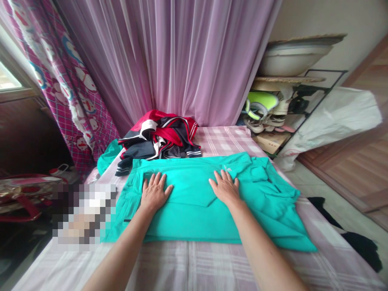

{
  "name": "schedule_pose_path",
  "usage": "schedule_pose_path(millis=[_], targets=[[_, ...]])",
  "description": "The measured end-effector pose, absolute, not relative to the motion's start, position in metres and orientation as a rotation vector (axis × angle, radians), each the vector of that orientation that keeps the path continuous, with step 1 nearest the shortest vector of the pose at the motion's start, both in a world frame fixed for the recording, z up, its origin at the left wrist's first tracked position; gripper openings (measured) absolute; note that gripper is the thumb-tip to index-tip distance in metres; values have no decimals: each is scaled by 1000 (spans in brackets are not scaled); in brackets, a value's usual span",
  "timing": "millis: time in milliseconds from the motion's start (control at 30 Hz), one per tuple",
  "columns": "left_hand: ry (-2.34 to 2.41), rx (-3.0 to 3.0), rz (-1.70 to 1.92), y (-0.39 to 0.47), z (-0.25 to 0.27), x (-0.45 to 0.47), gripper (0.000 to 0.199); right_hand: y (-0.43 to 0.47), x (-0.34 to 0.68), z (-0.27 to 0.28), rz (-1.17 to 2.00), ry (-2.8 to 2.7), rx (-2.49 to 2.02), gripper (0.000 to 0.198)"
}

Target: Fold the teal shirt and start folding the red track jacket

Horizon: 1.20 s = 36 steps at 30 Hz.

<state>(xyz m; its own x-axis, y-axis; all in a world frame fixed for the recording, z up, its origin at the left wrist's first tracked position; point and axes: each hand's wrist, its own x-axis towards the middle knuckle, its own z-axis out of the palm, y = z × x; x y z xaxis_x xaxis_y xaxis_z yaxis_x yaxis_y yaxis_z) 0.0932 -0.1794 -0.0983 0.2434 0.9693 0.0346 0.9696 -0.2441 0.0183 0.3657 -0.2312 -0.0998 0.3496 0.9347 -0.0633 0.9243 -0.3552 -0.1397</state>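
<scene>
A teal garment (194,226), perhaps a jacket, lies spread and partly folded on the checked cloth of the bed or table. Flat on its left part rests my left hand (155,191), fingers apart. My right hand (226,186) presses flat on the right part, fingers spread, just below a small pale logo (228,169). Creases and bunched fabric run along the garment's right side. Neither hand grips anything.
Behind the garment sits a heap of red and navy clothes (163,137), with another teal piece (109,158) at its left. Purple curtains (194,64) hang at the back. A shoe rack (321,97) stands right, beside a white plastic bag (339,121). Dark cloth (357,242) lies on the floor.
</scene>
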Motion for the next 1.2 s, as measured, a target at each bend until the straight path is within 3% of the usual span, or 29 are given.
schedule_pose_path(millis=[233, 400, 633, 967, 1200], targets=[[-1930, -2466, -36, -181, -96, 94, 66, -235, 370, -92, -104, -1560, -2477, 61], [-1936, -2469, -23, -180, -95, 95, 67, -236, 374, -99, 178, -1622, -2557, 59], [-1927, -2483, -51, -181, -95, 94, 67, -247, 340, -81, -63, -1697, -2376, 57], [-1936, -2507, -125, -180, -99, 92, 65, -263, 309, -106, 105, -1996, -2246, 56], [-1832, -2541, -536, -199, -95, 60, 46, -263, 309, -105, 102, -1997, -2285, 55]])
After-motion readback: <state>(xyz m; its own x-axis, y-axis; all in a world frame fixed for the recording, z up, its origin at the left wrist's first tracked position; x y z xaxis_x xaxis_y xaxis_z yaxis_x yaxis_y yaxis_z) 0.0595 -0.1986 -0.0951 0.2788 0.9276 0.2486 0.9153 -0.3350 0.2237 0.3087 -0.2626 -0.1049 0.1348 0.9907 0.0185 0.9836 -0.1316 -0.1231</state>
